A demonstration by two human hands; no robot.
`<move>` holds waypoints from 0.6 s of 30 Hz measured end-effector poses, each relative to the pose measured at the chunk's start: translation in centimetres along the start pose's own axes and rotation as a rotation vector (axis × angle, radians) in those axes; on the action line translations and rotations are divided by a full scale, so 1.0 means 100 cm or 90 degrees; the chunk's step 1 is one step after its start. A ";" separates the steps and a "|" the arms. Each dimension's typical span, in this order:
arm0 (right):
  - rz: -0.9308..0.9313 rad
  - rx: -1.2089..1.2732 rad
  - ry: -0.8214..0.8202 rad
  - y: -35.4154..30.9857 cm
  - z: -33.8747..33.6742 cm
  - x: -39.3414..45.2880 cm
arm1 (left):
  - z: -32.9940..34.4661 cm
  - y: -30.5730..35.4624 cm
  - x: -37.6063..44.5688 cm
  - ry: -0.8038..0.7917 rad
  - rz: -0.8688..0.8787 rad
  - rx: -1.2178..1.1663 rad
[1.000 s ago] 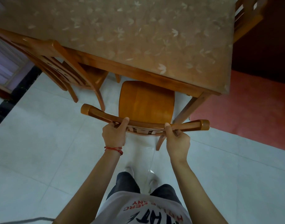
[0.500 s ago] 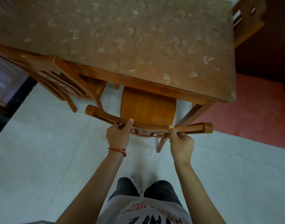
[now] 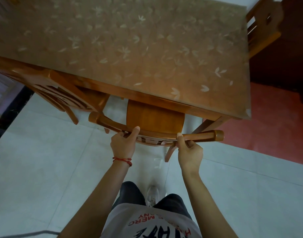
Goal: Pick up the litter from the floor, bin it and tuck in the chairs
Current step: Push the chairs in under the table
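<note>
Since a moment ago the chair (image 3: 155,120) has slid further under the table (image 3: 123,40), so less of its seat shows. Both hands hold its curved top rail. The left hand (image 3: 124,143) wraps around the rail with the thumb on top, and the right hand (image 3: 190,152) does the same nearer the rail's end. Holding it in two spots probably keeps the push straight. Another chair (image 3: 61,93) sits beside it on the left, tucked in. No litter shows on the floor (image 3: 35,169).
</note>
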State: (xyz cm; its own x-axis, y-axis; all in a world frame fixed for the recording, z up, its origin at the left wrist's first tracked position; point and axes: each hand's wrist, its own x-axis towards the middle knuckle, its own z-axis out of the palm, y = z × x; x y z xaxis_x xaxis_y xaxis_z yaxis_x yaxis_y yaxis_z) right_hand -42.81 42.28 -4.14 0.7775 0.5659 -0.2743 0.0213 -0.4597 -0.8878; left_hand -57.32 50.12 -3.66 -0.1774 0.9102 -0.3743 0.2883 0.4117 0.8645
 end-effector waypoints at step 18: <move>0.034 -0.021 0.078 -0.025 0.070 0.023 | -0.011 0.024 0.086 -0.081 0.065 0.038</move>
State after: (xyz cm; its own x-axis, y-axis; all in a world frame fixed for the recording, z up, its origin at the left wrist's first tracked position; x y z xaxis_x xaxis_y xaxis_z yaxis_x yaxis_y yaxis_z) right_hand -45.48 49.54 -5.19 0.8494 0.4527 -0.2713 -0.0026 -0.5105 -0.8599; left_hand -59.21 58.83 -4.43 -0.0257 0.9441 -0.3286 0.3543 0.3160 0.8801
